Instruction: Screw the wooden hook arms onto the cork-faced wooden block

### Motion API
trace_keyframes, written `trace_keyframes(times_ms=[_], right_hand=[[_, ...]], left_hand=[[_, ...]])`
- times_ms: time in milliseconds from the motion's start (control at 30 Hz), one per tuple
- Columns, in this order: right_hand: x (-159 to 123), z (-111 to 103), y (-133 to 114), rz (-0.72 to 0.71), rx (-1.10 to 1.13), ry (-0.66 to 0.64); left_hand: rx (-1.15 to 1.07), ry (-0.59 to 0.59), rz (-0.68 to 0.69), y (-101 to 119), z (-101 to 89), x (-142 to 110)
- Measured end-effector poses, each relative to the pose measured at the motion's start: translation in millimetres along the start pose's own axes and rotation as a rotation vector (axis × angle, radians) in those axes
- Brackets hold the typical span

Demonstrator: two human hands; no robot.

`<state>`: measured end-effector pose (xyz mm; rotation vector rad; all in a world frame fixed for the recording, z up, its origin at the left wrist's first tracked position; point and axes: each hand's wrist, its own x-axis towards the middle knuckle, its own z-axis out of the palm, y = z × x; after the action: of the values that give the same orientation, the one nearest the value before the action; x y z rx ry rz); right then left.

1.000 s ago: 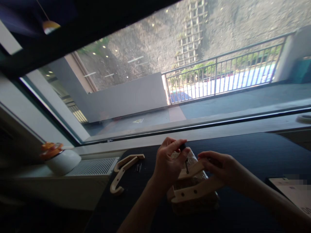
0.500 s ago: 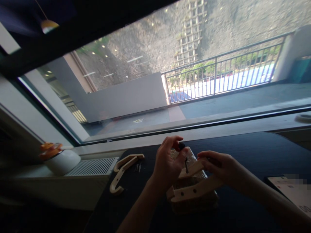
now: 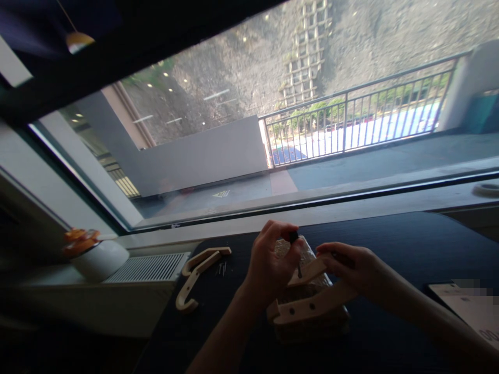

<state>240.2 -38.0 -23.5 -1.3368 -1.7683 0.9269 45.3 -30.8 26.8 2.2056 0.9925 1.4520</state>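
My left hand [image 3: 273, 254] is closed, thumb and fingers pinching a small black-handled tool [image 3: 293, 237]. A thin dark shaft shows below it, over the upper pale wooden bar [image 3: 307, 272]; whether it sits in a hole there I cannot tell. My right hand [image 3: 349, 262] is closed around the right end of this bar. Below it, a second wooden bar [image 3: 322, 307] with two dark holes runs from under my right hand to the left. The bars lie over a block in shiny clear wrapping [image 3: 310, 252].
Two hooked wooden pieces [image 3: 193, 280] lie at the dark table's left edge, several screws [image 3: 221, 268] beside them. At the right lies a phone or tablet [image 3: 460, 306] with a lit screen. A white pot [image 3: 99, 262] stands on the sill, left of a radiator grille [image 3: 150, 267]. A large window rises beyond.
My left hand has turned slightly, with the black handle shifting a little to the right and down. The thin shaft is more hidden behind my thumb. My right hand stays in place.
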Motion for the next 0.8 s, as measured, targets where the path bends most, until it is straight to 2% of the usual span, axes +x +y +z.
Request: trace_keyframes(times_ms=[200,467,800], right_hand=[[0.0,-0.3,1.4,-0.013,-0.016,-0.005],[-0.2,0.3,3.3,-0.002,0.008,0.001],[-0.3,-1.1,0.4,-0.011,-0.011,-0.007]], left_hand=[[0.044,0.05,0.013,-0.5,4.3,-0.6],[0.002,0.003,0.006,2.6,2.1,-0.3],[-0.033,0.009,0.023,1.3,4.6,-0.8]])
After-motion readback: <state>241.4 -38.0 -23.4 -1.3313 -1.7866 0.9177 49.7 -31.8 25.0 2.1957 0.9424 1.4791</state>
